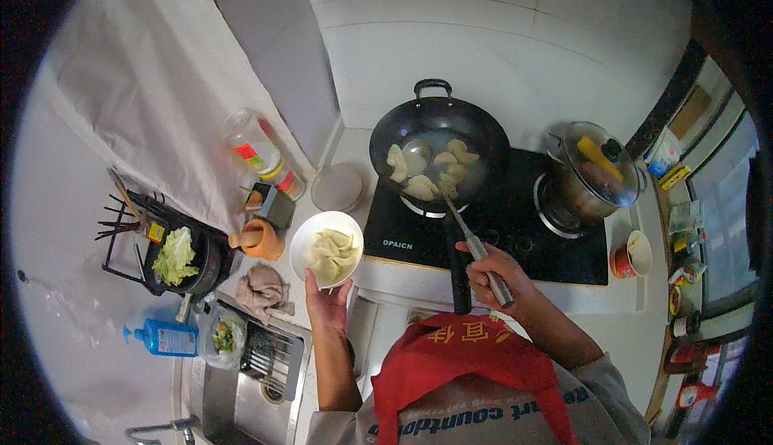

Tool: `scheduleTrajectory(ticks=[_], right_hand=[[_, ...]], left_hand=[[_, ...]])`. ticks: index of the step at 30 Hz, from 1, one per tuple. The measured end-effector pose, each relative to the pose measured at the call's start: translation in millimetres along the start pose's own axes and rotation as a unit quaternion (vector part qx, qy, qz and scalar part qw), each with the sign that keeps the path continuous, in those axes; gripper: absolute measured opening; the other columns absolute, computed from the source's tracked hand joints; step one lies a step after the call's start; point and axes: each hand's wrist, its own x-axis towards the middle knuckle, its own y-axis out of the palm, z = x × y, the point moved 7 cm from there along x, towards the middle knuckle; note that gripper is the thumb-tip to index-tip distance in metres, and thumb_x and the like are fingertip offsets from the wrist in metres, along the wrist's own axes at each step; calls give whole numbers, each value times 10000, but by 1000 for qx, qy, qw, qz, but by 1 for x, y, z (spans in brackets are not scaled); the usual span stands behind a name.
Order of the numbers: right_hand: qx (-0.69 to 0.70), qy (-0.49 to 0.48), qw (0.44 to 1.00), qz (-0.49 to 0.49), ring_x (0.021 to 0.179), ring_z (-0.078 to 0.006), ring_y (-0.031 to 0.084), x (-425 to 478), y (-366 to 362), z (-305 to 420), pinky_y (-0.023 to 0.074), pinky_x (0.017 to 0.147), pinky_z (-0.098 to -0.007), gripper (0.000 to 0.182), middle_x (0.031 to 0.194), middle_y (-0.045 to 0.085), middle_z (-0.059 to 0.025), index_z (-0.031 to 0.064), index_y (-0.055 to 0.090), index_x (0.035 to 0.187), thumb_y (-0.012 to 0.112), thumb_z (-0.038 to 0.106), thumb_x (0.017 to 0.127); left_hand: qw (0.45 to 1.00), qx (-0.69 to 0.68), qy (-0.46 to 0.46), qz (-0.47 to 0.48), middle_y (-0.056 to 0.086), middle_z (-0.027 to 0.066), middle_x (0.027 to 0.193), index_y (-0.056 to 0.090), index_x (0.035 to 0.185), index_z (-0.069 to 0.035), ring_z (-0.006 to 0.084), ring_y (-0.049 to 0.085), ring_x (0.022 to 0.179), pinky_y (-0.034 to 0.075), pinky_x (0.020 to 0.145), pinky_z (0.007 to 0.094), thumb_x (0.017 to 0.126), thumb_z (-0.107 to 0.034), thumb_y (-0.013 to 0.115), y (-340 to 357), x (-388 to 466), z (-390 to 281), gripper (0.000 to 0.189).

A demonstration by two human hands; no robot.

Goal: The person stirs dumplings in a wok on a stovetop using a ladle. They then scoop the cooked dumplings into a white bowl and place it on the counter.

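My left hand (327, 313) grips the near rim of a white bowl (298, 245) to the left of the hob. Several pale dumplings (331, 255) lie inside this bowl. With its fingers wrapped around the metal handle, my right hand (500, 276) holds a ladle (480, 251). The ladle reaches down into a black wok (441, 113), where its round scoop sits among several dumplings (421, 187) in cooking liquid. The wok stands on the left burner, its long black handle (461, 282) pointing towards me beside my right hand.
A glass-lidded steel pot (586, 185) with yellow food stands on the right burner of the black hob (392, 227). Right of it is a paper tub (637, 258). Jars (253, 143), an orange mortar (266, 242), a cloth (259, 288) and a sink (241, 403) lie left.
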Motion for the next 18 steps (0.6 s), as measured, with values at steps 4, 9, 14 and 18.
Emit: scheduleTrajectory(ticks=[4,9,14,18], right_hand=[[115,8,992,55,394,-117,404,10,11,-4,316,320,-227,431,554,419,-34,27,316,1139,478,78,743],[118,0,993,30,419,-127,422,25,17,-3,326,329,-233,424,567,428,-39,19,315,1125,485,83,742],[107,4,993,44,404,-114,411,20,20,-2,325,326,-224,403,552,421,-34,26,333,1112,472,88,740],[33,9,999,41,354,-98,379,1,16,1,299,304,-213,413,529,405,-26,20,359,1112,458,92,718]], left_hand=[[1000,-2,-17,11,417,131,1137,365,1174,-54,257,476,974,511,656,299,748,-459,512,3,1,4,605],[1000,-13,-19,18,432,134,1117,362,1175,-50,249,497,947,521,629,289,750,-452,513,9,-2,4,604],[999,-8,-20,24,446,131,1118,372,1170,-48,247,488,967,517,638,288,751,-443,515,6,-5,4,594],[999,-14,-22,26,447,129,1125,375,1174,-56,245,474,992,504,668,289,754,-432,516,0,-6,4,582]])
